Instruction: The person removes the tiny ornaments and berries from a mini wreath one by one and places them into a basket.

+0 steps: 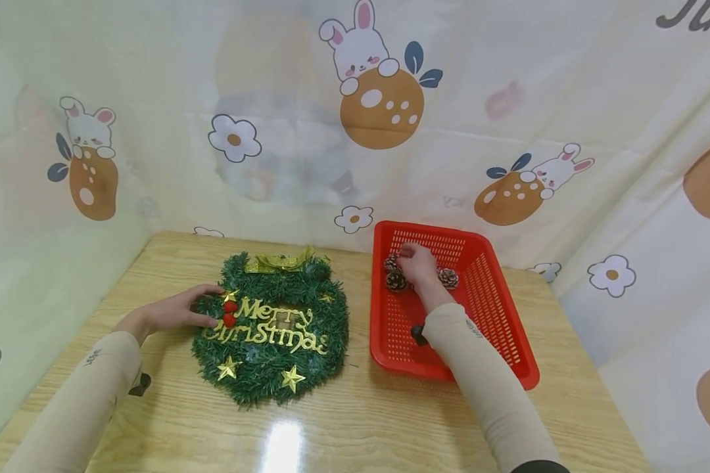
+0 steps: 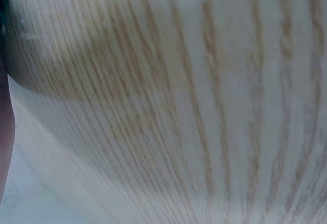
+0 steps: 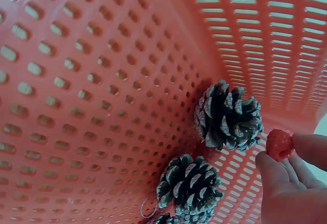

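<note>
A green Christmas wreath [image 1: 328,309] lies on the table, with gold "Merry Christmas" lettering [image 1: 254,335], gold stars [image 1: 292,379] and a gold bow [image 1: 279,263]. Two red berries [image 1: 230,307] sit at its left side. My left hand [image 1: 174,310] rests at the wreath's left edge, fingers and thumb spread beside those berries. Inside the red basket [image 1: 511,328], my right hand [image 1: 419,263] pinches a small red berry [image 3: 279,144] between thumb and fingers. Several pine cones [image 3: 228,116] with whitish scale tips lie on the basket floor close by that hand.
The slatted basket stands on the right part of the wooden table [image 1: 213,427], its walls rising around my right hand. A printed curtain [image 1: 290,131] with rabbits and flowers hangs behind the table and along both sides.
</note>
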Available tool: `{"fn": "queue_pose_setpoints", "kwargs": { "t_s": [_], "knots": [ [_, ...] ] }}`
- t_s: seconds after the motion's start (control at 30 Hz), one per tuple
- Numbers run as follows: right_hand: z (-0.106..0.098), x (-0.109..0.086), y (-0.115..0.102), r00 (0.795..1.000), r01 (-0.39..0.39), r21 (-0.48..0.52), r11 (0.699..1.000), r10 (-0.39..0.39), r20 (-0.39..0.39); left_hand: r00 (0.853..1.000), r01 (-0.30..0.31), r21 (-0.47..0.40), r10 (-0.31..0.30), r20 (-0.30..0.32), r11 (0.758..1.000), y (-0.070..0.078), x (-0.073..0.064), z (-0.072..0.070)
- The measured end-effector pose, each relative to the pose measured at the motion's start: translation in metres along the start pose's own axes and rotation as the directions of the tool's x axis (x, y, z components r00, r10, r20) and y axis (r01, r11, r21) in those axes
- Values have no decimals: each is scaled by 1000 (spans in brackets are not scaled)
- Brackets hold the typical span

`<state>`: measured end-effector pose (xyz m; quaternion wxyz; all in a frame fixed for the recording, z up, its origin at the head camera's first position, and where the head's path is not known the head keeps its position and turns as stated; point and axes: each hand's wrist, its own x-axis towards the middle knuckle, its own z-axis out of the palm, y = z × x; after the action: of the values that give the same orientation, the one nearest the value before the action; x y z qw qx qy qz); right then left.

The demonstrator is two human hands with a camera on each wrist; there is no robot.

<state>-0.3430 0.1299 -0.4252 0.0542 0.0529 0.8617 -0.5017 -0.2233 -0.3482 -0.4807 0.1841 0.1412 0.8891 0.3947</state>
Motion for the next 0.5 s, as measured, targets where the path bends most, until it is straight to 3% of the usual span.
{"fn": "queue_pose_setpoints", "kwargs": {
  "t_s": [0.2, 0.5],
  "knots": [
    [1, 3, 2, 999, -31, -26, 999, 31, -6, 1000, -1, 8, 1, -2, 1000, 0, 0, 1],
    [1, -1, -1, 1000, -11, -20, 1000, 11, 0, 1000, -14, 12, 14, -9, 1000, -1, 1, 1]
  ]
}}
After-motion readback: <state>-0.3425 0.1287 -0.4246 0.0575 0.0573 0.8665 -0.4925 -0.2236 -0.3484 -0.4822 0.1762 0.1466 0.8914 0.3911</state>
